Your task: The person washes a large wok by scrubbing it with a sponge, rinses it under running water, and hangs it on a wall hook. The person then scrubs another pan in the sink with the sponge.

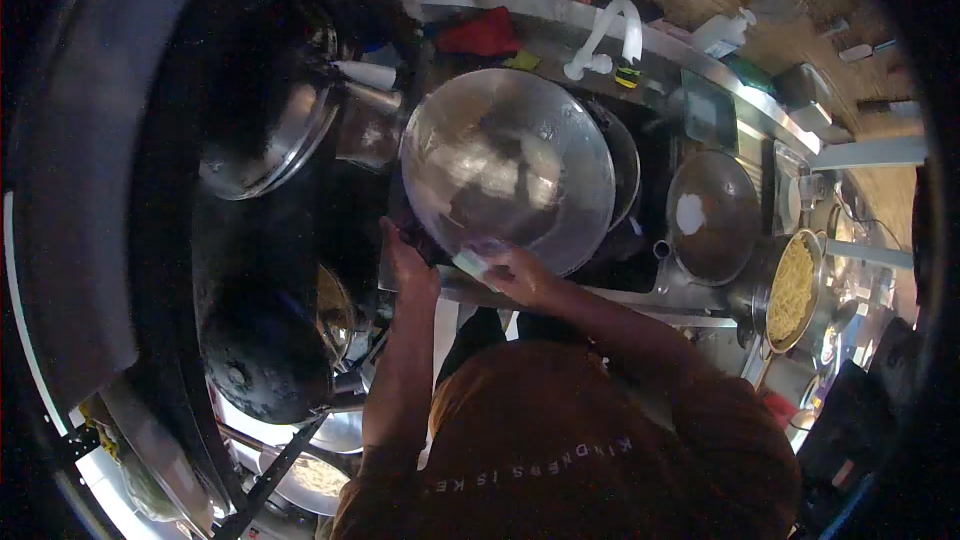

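Observation:
A large, round metal bowl (500,165) with wet, shiny inner walls is tilted over the sink, its open side facing me. My left hand (408,260) grips it at the near left rim; some of its fingers are lost in shadow. At the near edge of the bowl, my right hand (518,278) is closed around a pale sponge (470,262), which lies against the metal. Part of another dark pan (625,165) shows behind the bowl's right side.
A white faucet (605,40) rises behind the bowl, near a red cloth (480,32). To the right are a metal bowl (735,240) with something white inside and a strainer of noodles (792,290). Dark woks (265,350) and a metal lid (280,145) stand left.

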A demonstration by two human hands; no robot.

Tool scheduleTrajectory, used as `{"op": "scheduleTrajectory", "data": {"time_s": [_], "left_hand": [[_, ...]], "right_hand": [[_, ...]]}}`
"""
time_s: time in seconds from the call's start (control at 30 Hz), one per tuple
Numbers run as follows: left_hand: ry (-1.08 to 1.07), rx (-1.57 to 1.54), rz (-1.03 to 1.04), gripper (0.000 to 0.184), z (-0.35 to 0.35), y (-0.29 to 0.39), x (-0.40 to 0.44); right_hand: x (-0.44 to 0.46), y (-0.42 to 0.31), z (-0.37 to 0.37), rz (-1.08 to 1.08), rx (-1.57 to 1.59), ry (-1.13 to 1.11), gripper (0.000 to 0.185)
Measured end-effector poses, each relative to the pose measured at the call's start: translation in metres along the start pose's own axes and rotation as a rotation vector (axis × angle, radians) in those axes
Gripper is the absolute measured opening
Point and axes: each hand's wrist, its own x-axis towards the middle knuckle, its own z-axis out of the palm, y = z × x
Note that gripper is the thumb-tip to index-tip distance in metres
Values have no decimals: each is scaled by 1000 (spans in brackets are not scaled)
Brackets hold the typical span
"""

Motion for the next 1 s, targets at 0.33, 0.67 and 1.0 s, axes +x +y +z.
{"op": "scheduleTrajectory", "data": {"time_s": [0.33,0.67,1.0], "left_hand": [[42,770,612,29,0,-4,-7],[114,1158,916,18,-14,-18,13],[102,1156,785,21,-31,-23,23]], "right_hand": [[143,31,39,-173,-356,525,56],[228,127,-78,-159,-604,396,60],[61,163,-157,444,-1346,560,73]]}}
